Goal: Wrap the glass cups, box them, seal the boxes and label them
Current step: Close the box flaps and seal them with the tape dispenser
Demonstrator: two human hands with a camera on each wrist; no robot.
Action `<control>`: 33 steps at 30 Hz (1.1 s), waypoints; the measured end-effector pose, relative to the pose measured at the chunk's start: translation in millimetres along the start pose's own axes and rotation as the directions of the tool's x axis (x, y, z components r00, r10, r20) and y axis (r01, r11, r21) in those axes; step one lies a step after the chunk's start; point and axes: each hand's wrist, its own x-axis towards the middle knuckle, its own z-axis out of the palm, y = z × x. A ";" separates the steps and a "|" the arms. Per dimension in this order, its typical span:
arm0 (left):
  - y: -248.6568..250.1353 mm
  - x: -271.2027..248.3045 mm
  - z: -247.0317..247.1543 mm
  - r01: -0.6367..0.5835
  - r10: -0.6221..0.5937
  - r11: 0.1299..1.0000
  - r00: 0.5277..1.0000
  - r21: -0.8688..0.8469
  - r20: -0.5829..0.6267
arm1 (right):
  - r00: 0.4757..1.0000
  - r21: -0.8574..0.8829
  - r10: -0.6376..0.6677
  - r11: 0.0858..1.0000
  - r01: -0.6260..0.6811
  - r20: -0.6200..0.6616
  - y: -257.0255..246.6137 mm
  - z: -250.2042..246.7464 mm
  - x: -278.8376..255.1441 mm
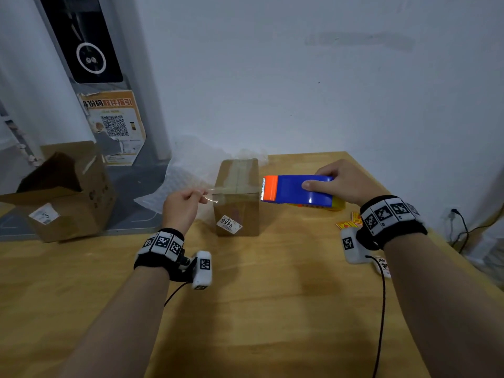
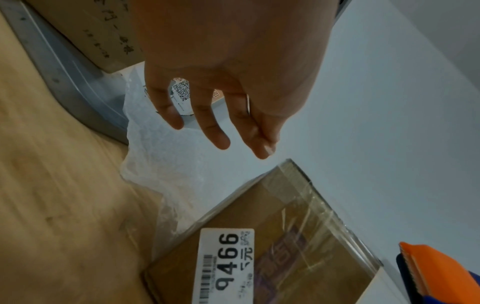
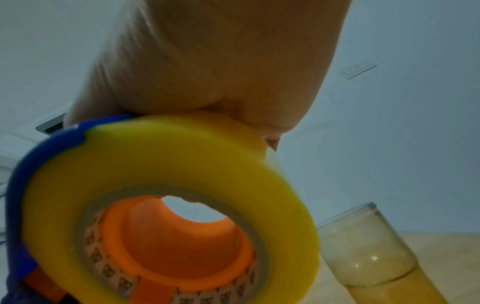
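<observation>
A small closed cardboard box (image 1: 237, 197) stands upright mid-table, clear tape across its top and a white "9466" label (image 1: 229, 224) on its front. My left hand (image 1: 200, 196) is just left of the box and pinches the loose end of a clear tape strip (image 1: 212, 199) that runs to the box's upper front edge. My right hand (image 1: 319, 181) grips a blue and orange tape dispenser (image 1: 297, 190) just right of the box, its toothed blade facing the box. The right wrist view shows the yellow tape roll (image 3: 168, 205) and a bare glass cup (image 3: 371, 253) on the table.
An open, empty-looking cardboard box (image 1: 62, 192) sits at the table's left edge. Crumpled bubble wrap (image 1: 191, 170) lies behind and left of the small box. Several small stickers (image 1: 349, 222) lie at the right near the table edge. The wall is close behind.
</observation>
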 end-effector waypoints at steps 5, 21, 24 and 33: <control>-6.4 6.0 5.5 0.012 -0.013 0.999 1.000 -0.030 -0.017 | 1.000 -0.022 0.021 1.000 -0.021 -0.023 4.1 8.7 7.9; -18.3 55.4 22.7 0.123 -0.121 0.992 0.988 -0.023 0.095 | 0.999 0.045 -0.050 0.998 0.050 0.003 3.2 46.3 37.1; -26.1 58.0 21.4 0.239 -0.226 0.964 0.967 -0.116 0.117 | 0.999 0.055 -0.046 0.997 0.045 0.006 5.0 49.3 42.0; 1.7 40.5 39.3 -0.411 0.394 0.905 0.907 0.109 0.146 | 0.998 0.081 -0.057 0.995 0.055 0.021 -7.3 68.6 51.1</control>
